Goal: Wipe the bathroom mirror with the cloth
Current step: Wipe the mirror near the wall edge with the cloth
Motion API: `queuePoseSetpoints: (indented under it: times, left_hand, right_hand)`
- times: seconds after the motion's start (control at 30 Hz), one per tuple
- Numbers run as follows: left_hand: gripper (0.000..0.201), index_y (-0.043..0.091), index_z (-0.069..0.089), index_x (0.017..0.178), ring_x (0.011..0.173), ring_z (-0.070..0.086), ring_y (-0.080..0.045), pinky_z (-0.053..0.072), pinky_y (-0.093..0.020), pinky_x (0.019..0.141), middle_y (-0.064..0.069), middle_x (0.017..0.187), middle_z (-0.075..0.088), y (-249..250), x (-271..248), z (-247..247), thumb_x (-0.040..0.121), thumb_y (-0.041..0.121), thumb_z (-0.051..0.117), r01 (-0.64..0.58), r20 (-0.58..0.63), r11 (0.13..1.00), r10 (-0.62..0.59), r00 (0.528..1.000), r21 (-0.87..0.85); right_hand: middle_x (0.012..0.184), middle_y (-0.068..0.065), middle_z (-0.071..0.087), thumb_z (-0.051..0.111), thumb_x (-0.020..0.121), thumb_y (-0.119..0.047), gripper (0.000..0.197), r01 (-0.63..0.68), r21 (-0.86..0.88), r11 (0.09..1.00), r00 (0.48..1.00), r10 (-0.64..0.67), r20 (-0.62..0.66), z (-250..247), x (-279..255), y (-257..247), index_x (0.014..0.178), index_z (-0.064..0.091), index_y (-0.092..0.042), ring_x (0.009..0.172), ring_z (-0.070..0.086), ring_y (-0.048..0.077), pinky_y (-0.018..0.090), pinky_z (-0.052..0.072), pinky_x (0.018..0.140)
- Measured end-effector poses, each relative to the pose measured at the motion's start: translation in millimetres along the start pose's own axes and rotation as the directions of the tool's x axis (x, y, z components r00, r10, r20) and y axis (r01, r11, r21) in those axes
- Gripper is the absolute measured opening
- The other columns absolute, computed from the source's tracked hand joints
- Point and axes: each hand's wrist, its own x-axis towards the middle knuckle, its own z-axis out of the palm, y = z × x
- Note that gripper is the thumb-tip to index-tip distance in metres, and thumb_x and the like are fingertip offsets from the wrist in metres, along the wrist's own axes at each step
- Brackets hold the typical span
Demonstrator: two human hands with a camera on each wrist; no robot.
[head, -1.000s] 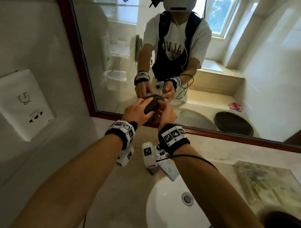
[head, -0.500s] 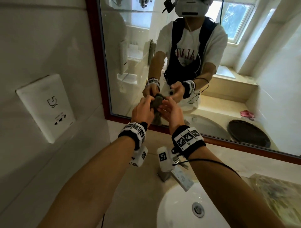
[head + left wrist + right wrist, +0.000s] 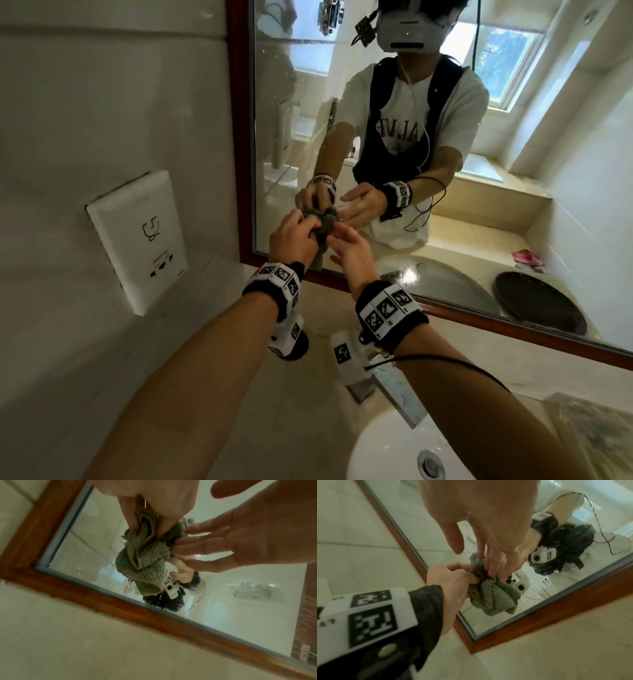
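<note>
Left hand [image 3: 291, 236]: we gripped the bunched cloth [image 3: 323, 228] near the mirror [image 3: 445, 144]'s lower-left corner, raised since a second before. Right hand [image 3: 352, 250]: fingers had straightened, only tips touching cloth. Handover seemingly done; wiping not begun.

cloth [image 3: 324, 229] before mirror [image 3: 445, 171], basin [image 3: 383, 445] below, socket plate [image 3: 137, 240] left
</note>
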Motion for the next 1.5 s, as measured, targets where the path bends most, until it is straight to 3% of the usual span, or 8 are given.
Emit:
queuePoseSetpoints:
  times: [0.13, 0.27, 0.37, 0.63, 0.73, 0.93, 1.27, 1.5]
  left_hand:
    - [0.017, 0.014, 0.068, 0.097, 0.094, 0.053, -0.03, 0.035, -0.033, 0.063, -0.01, 0.102, 0.058, 2.6, -6.9, -0.3, 0.087, 0.012, 0.055, 0.061, 0.119, 0.997, -0.065, 0.991, 0.039]
    - [0.022, 0.015, 0.064, 0.107, 0.098, 0.055, -0.03, 0.048, -0.04, 0.07, -0.009, 0.108, 0.058, 18.2, 4.9, -16.0, 0.087, 0.013, 0.054, 0.067, 0.08, 0.997, -0.064, 0.995, -0.028]
    - [0.027, 0.018, 0.06, 0.112, 0.104, 0.054, -0.025, 0.05, -0.04, 0.076, -0.005, 0.116, 0.057, 40.6, 33.5, -37.2, 0.086, 0.01, 0.055, 0.05, -0.031, 0.996, -0.053, 0.998, -0.078]
    - [0.041, 0.019, 0.055, 0.125, 0.107, 0.054, -0.026, 0.052, -0.041, 0.079, -0.007, 0.121, 0.053, 68.8, 67.7, -66.1, 0.085, 0.01, 0.061, -0.058, -0.114, 0.993, 0.046, 0.992, -0.104]
    - [0.054, 0.019, 0.052, 0.133, 0.115, 0.047, -0.026, 0.051, -0.04, 0.076, -0.009, 0.127, 0.048, 56.2, 58.3, -56.5, 0.082, 0.013, 0.068, -0.148, -0.065, 0.988, 0.145, 0.987, -0.036]
    - [0.036, 0.017, 0.067, 0.114, 0.109, 0.053, -0.027, 0.055, -0.042, 0.072, -0.007, 0.116, 0.057, 63.5, 74.2, -68.4, 0.081, 0.004, 0.067, -0.152, -0.14, 0.988, 0.151, 0.979, -0.002]
    - [0.036, 0.019, 0.072, 0.111, 0.11, 0.052, -0.029, 0.053, -0.043, 0.079, -0.008, 0.113, 0.059, 104.7, 148.5, -123.7, 0.081, 0.003, 0.059, -0.231, -0.364, 0.971, 0.193, 0.911, -0.063]
    - [0.026, 0.022, 0.074, 0.076, 0.094, 0.057, -0.024, 0.048, -0.03, 0.052, 0.0, 0.095, 0.065, 92.5, 141.7, -110.8, 0.078, 0.026, 0.048, -0.309, -0.487, 0.951, 0.284, 0.826, 0.031]
  right_hand:
    - [0.116, 0.001, 0.065, 0.059, 0.091, -0.012, 0.042, 0.116, -0.502, 0.857, 0.987, -0.155, -0.037, -12.2, 3.4, 11.1, 0.132, 0.052, -0.015, 0.104, 0.061, 0.017, 0.031, 0.052, 0.088]
    - [0.124, 0.006, 0.057, 0.063, 0.084, -0.013, 0.048, 0.338, -0.848, 0.409, 0.867, -0.486, 0.111, -18.4, 7.4, -5.3, 0.131, 0.053, -0.015, 0.113, 0.054, 0.025, 0.044, 0.047, 0.096]
    - [0.121, 0.012, 0.056, 0.065, 0.081, -0.011, 0.056, 0.42, -0.885, 0.199, 0.762, -0.607, 0.225, -17.9, 10.3, -26.6, 0.135, 0.052, -0.013, 0.111, 0.052, 0.031, 0.048, 0.046, 0.094]
    - [0.107, 0.022, 0.057, 0.05, 0.078, -0.016, 0.052, 0.478, -0.878, -0.028, 0.596, -0.724, 0.348, -15.2, 22.1, -84.6, 0.129, 0.058, -0.007, 0.095, 0.055, 0.04, 0.047, 0.049, 0.084]
    - [0.123, 0.021, 0.056, 0.058, 0.074, -0.017, 0.047, 0.41, -0.901, -0.144, 0.536, -0.761, 0.366, -20.2, 27.4, -89.1, 0.121, 0.064, -0.013, 0.113, 0.05, 0.041, 0.052, 0.042, 0.096]
    - [0.159, 0.017, 0.017, 0.072, 0.071, -0.019, 0.077, 0.234, -0.951, -0.201, 0.609, -0.732, 0.304, -29.6, 29.9, -93.5, 0.141, 0.041, -0.03, 0.147, 0.007, 0.042, 0.066, 0.017, 0.11]
    - [0.162, 0.016, 0.003, 0.053, 0.087, -0.047, 0.08, 0.191, -0.967, -0.171, 0.531, -0.81, 0.248, -6.4, 49.0, -146.9, 0.153, 0.017, -0.021, 0.148, -0.002, 0.041, 0.065, 0.009, 0.113]
    - [0.162, 0.016, 0.004, 0.041, 0.094, -0.052, 0.072, 0.163, -0.973, -0.163, 0.504, -0.834, 0.224, -11.2, 65.6, -138.5, 0.154, 0.018, -0.021, 0.148, 0.0, 0.039, 0.067, 0.009, 0.112]
